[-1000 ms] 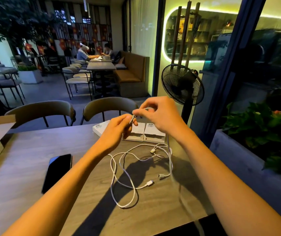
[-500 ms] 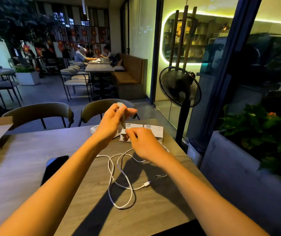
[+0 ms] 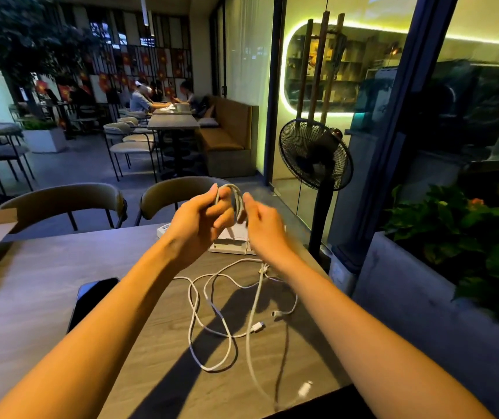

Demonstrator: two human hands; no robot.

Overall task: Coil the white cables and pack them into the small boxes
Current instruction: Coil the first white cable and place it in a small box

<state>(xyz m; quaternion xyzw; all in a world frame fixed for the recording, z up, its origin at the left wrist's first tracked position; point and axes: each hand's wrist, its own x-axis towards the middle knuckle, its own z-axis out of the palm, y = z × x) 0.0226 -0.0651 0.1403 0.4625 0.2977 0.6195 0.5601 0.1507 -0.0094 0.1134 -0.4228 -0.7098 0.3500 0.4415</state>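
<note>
Two forearms: reach forward from the near edge over the wooden table (image 3: 45, 285).
Near plug: a white connector (image 3: 305, 389) hangs blurred at the near table edge, on the cable strand that runs up to the hands.
Loose cables: more white cables (image 3: 212, 328) lie tangled on the table between the forearms.
Phone: a dark smartphone (image 3: 91, 300) lies flat, left of the tangle.
Left hand (image 3: 199, 219): raised above the table, fingers curled round a small white cable coil (image 3: 233, 198).
Right hand (image 3: 264, 225): just beside the coil, fingers loosely curled; motion blur hides whether it pinches the strand.
Small boxes: white boxes (image 3: 230, 240) sit on the table behind the hands, partly hidden.
Far: two chairs (image 3: 60, 198), a standing fan (image 3: 314, 155).
</note>
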